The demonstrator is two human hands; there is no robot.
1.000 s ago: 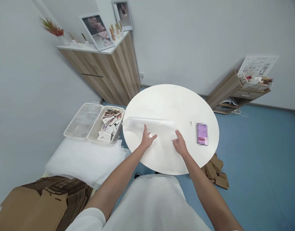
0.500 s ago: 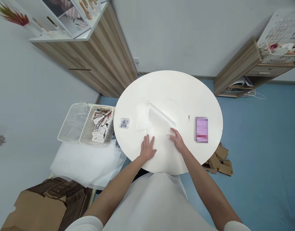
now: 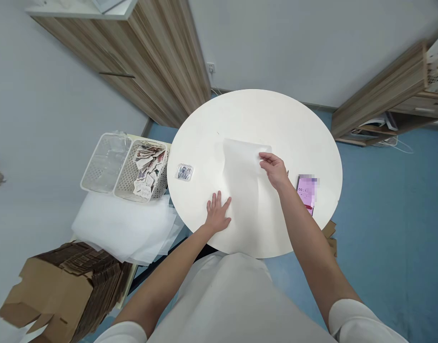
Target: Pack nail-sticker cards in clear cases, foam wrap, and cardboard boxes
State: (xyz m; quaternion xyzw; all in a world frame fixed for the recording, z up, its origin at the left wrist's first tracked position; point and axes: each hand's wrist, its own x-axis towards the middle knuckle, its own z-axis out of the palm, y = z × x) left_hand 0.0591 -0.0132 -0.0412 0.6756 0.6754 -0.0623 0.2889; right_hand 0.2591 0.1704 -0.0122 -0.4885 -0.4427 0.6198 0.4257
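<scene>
Tabletop (image 3: 247, 112), round and white, spreads beneath the left hand (image 3: 218, 214) and right hand (image 3: 273, 170). Between them lies a translucent sheet (image 3: 242, 183). The left hand is flat, fingers spread, at the sheet's left edge; the right hand's bent fingers meet its upper right part, whether pinching I cannot tell. Right of the right hand sits a phone (image 3: 305, 190); up and left of the left hand, a small clear case (image 3: 184, 172).

Left hand (image 3: 218, 214): palm down, fingers (image 3: 213, 200) fanned
Right hand (image 3: 274, 170): farther forward than the left, fingers bent, tips pointing leftward
Left forearm (image 3: 176, 267): bare, slanting back and outward from its hand
Right forearm (image 3: 308, 238): likewise
</scene>
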